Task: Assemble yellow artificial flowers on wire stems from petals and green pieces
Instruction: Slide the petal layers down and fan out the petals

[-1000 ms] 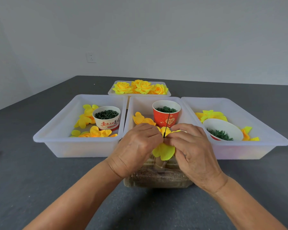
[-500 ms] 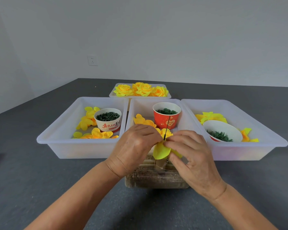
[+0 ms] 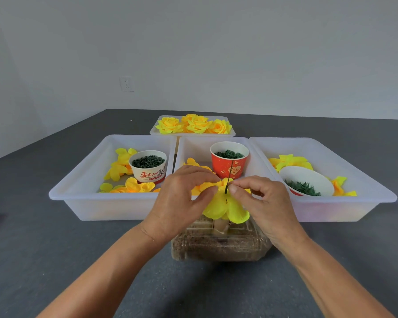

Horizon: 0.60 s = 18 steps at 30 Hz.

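Observation:
A thin dark wire stem (image 3: 229, 177) stands upright from a clear plastic box (image 3: 218, 244) at the table's front. Yellow petals (image 3: 225, 208) are threaded on the stem and hang down around it. My left hand (image 3: 182, 200) pinches the petals' top left edge beside the stem. My right hand (image 3: 262, 203) pinches the petals right next to the stem on the other side. Loose yellow petals (image 3: 129, 184) lie in the left tray. Green pieces fill a white cup (image 3: 148, 165), a red cup (image 3: 229, 158) and a white bowl (image 3: 306, 183).
Three white trays stand side by side behind my hands: left (image 3: 78, 196), middle (image 3: 189, 145), right (image 3: 365, 191). A smaller tray (image 3: 155, 131) at the back holds finished yellow flowers (image 3: 194, 123). The dark grey table runs to a white wall with a socket (image 3: 126, 83).
My hands have spread slightly apart and the petals have slid lower on the stem, opening out and hanging down. More of the wire shows above them.

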Motion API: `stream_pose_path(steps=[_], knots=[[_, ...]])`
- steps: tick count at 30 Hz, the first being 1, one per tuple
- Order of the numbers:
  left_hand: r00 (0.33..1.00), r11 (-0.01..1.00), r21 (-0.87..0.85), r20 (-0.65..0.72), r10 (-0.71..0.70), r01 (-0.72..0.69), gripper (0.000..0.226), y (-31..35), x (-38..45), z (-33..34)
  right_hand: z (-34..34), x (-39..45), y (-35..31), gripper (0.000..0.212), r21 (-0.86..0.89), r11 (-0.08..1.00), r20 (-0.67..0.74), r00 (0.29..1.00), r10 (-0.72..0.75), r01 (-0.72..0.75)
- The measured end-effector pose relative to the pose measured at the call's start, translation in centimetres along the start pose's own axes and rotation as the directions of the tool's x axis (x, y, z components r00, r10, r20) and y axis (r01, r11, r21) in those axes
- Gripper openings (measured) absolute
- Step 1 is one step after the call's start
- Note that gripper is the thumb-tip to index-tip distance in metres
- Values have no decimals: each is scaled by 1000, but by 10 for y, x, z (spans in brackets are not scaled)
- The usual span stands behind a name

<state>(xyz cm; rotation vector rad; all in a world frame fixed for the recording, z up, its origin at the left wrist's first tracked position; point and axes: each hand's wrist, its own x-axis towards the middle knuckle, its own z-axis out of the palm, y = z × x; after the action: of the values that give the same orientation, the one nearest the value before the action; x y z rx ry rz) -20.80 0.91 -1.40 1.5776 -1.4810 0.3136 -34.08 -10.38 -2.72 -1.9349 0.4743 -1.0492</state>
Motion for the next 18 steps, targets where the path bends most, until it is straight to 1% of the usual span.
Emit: stream_pose_path(steps=[1,4,7,10,12,15,18], knots=[[1000,999,-30,10,-29,30,12,3,2,1,1,1,0,28,12,1000,21,1000,5,-6],[991,992,-42,73,-116,119,8,6,6,5,2,4,0,31,32,999,66,998,13,-16],[961,962,-96,133,-241,255,7,5,8,6,0,6,2,34,-6,1000,88,996,18,-18],[924,922,-135,186,-335,362,5,3,11,5,-3,10,1,32,-52,998,121,993,-11,18],[907,907,-143,219,-361,396,4,3,14,4,-5,12,0,33,-89,995,134,990,-41,53],[891,896,-146,253,-377,420,5,3,16,2,-5,12,-2,32,-149,986,141,989,-47,69],[895,900,-133,241,-376,415,13,7,17,-1,-6,13,-4,32,-135,989,134,990,-43,61]])
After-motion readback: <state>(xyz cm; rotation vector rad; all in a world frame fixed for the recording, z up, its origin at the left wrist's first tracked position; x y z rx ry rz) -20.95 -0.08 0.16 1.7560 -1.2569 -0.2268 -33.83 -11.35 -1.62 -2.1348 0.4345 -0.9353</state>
